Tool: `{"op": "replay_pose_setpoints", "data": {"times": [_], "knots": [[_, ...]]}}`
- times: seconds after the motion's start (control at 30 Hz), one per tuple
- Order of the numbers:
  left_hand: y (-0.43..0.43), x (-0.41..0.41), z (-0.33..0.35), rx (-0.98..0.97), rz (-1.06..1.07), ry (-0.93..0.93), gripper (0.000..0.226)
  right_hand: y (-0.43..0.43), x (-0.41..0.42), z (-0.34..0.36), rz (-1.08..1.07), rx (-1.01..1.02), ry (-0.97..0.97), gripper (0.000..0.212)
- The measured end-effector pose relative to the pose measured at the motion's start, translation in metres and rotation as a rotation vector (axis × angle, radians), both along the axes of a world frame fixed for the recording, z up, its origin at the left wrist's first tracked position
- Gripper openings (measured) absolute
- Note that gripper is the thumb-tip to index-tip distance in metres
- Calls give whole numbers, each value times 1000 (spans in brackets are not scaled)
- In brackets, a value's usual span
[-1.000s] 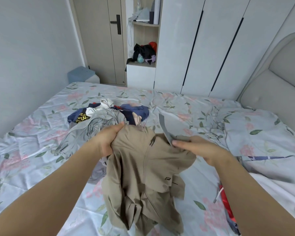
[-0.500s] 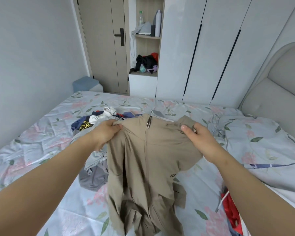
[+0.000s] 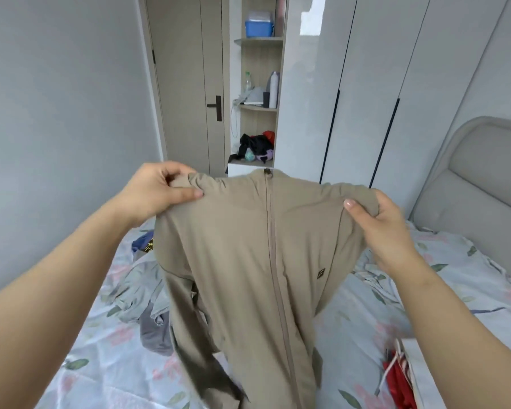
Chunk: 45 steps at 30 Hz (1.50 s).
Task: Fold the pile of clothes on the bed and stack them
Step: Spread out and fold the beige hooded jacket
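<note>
While left hand [image 3: 157,190] and right hand [image 3: 387,231] each pinch a shoulder of the tan zip jacket [image 3: 242,249], floral-sheeted bed [image 3: 101,367] bears crumpled clothes [image 3: 142,293]; white wardrobe [image 3: 366,84], door [image 3: 186,84] beyond.

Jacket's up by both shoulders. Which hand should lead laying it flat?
Probably right hand: bare sheet lies below it; left hand holds the jacket over the unfolded pile.

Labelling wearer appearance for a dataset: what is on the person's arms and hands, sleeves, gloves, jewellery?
The left hand and right hand are ungloved, no rings visible; the left forearm and right forearm are bare to the frame edge, without sleeves, watch or bracelet.
</note>
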State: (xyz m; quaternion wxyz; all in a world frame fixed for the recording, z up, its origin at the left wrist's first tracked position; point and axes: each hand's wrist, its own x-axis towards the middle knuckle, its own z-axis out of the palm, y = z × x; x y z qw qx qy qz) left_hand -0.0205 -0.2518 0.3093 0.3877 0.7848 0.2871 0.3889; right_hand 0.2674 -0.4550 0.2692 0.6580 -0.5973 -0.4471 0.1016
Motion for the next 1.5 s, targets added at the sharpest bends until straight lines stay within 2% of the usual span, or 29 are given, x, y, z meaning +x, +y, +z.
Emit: {"op": "replay_pose_setpoints", "data": {"times": [0.03, 0.07, 0.1, 0.17, 0.2, 0.27, 0.37, 0.47, 0.6, 0.8, 0.97, 1.17, 1.27, 1.3, 1.4, 1.5], "knots": [[2, -1, 3, 69, 109, -53, 18, -2, -9, 9, -37, 40, -80, 27], [4, -2, 4, 137, 181, 2, 8, -3, -18, 18, -75, 57, -161, 23], [4, -3, 5, 204, 217, 142, 5, -4, -27, 25, -106, 53, -222, 18], [8, -12, 2, 274, 204, 394, 19, -6, -45, 33, -147, -1, -302, 12], [7, -18, 3, 264, 195, 400, 21, -8, -54, 35, -166, -28, -318, 11], [2, -32, 9, 174, 148, 255, 24, -16, -72, 35, -215, -30, -308, 13], [-11, -52, 19, -44, 1, -13, 15, -31, -100, 41, -298, 9, -309, 18], [-25, -71, 41, -177, -131, -190, 21, -45, -125, 61, -335, 36, -344, 16], [-40, -91, 73, -162, -244, -242, 20, -60, -152, 84, -333, 119, -244, 24], [-48, -96, 77, -184, -324, -223, 18, -72, -158, 84, -357, 138, -196, 19], [-39, -79, 2, -347, -297, -54, 19, -60, -133, 27, -309, -31, -97, 12], [-22, -40, -112, -494, -167, 149, 18, -39, -90, -80, -259, -318, 65, 25], [-8, -14, -165, -560, -104, 244, 19, -22, -63, -139, -231, -460, 98, 14], [-3, -5, -183, -579, -86, 281, 19, -16, -53, -160, -224, -506, 109, 17], [10, 23, -234, -603, -28, 355, 22, 5, -28, -218, -213, -663, 99, 22], [21, 48, -296, -555, 14, 526, 30, 18, -14, -276, -148, -801, 123, 14]]}}
